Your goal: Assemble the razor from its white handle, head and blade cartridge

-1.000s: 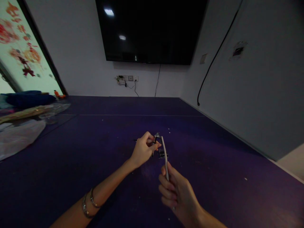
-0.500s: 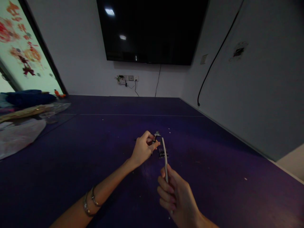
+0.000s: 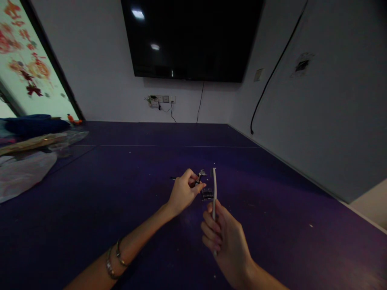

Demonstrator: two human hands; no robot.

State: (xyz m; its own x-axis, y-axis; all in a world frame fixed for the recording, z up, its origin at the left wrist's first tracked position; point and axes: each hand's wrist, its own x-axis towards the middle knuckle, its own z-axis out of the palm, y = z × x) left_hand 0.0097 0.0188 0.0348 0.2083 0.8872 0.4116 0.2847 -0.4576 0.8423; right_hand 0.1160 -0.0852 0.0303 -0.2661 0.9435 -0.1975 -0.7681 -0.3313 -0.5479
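My left hand (image 3: 184,191) is closed in a pinch on a small silver-headed tool (image 3: 202,173) with a dark stem. It looks like a razor, but its lower part is hidden by the fingers. Wrapped round a pale handle, my right hand (image 3: 225,237) holds a toothbrush (image 3: 215,185) nearly upright. Dark bristles at its top face left toward the silver head, with a gap between them. Below that gap a small dark, slotted rectangular piece (image 3: 207,194) lies on the purple surface (image 3: 121,177), partly behind the toothbrush.
Clear plastic bags (image 3: 27,173) and dark blue cloth (image 3: 36,125) lie at the left, near a small orange object (image 3: 73,119). A television (image 3: 193,40) hangs above wall sockets (image 3: 165,99). At the right, a black cable (image 3: 266,86) hangs down the wall. White specks dot the surface.
The toothbrush has moved slightly right and stands more upright, farther from the silver head. My left hand has shifted only a little, still pinching the small tool.
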